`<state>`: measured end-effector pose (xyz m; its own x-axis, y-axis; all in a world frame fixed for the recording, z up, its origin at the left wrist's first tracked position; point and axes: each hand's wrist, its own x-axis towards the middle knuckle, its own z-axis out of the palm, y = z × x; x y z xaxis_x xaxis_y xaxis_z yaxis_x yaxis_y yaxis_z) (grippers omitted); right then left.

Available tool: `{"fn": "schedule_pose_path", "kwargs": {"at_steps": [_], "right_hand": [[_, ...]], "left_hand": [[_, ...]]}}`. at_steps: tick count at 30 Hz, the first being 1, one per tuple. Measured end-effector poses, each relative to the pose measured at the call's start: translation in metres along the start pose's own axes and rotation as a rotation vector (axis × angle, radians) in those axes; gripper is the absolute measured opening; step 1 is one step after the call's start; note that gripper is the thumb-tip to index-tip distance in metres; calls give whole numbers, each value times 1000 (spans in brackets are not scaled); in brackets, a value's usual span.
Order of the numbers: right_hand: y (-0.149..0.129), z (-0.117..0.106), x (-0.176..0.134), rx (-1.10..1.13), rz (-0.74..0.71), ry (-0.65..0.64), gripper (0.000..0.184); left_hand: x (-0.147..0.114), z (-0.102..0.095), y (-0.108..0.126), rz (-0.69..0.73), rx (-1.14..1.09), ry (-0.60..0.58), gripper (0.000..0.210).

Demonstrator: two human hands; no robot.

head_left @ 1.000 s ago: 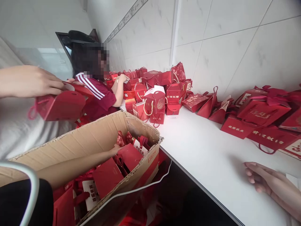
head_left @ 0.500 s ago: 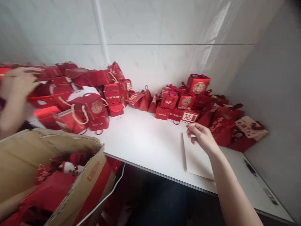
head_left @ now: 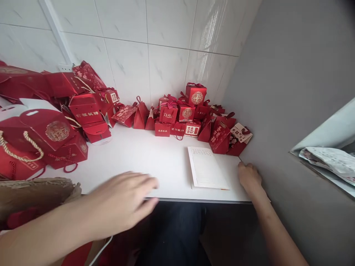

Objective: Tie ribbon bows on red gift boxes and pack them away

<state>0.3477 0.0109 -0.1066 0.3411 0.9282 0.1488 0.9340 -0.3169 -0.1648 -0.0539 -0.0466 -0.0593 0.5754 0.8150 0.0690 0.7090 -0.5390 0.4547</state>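
Observation:
My left hand [head_left: 130,199] reaches in over the front edge of the white table [head_left: 144,159], slightly blurred, its fingers stretched out and nothing in them. At the table's right end, against the grey panel, my right hand [head_left: 249,177] is closed with the fingers curled down; what lies under them is hidden. Between the two hands lies an open notebook [head_left: 209,168] with rows of small marks at the top of its page. Behind it stand several red gift boxes [head_left: 169,112] with gold print and ribbons.
More red gift boxes [head_left: 59,127] with rope handles are heaped on the left. A torn cardboard carton [head_left: 36,188] stands at the front left, with a white cable [head_left: 101,251] beside it. The grey panel [head_left: 277,92] closes off the right side.
The view has turned right. My right hand has moved from above the notebook to the table's right end. My left hand has come from the heap and carton side to the table's front edge.

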Motion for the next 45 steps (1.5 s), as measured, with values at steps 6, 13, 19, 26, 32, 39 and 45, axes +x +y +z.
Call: {"fn": "schedule_pose_path", "kwargs": {"at_steps": [6,13,19,26,32,39,45], "right_hand": [[-8,-5,4,491,-84,64,25],[-54,-2,42,1340,-224,-35,38],[-102,26,53,1691,-203,-148,36],[-101,31,41,1486,-218,-41,39],[-105,35,37,1414,-134,-189,33],[-108,41,33,1170,-202,-85,33],[-110,44,32,979,-284,-44,32]], "left_hand": [[115,34,63,253,318,-71,23],[210,67,42,184,241,82,44],[209,74,4,60,146,-34,50],[192,48,-1,-50,144,-153,60],[197,52,4,45,78,-280,58],[203,62,-1,17,28,-168,38],[203,63,0,-3,62,-209,41]]}}
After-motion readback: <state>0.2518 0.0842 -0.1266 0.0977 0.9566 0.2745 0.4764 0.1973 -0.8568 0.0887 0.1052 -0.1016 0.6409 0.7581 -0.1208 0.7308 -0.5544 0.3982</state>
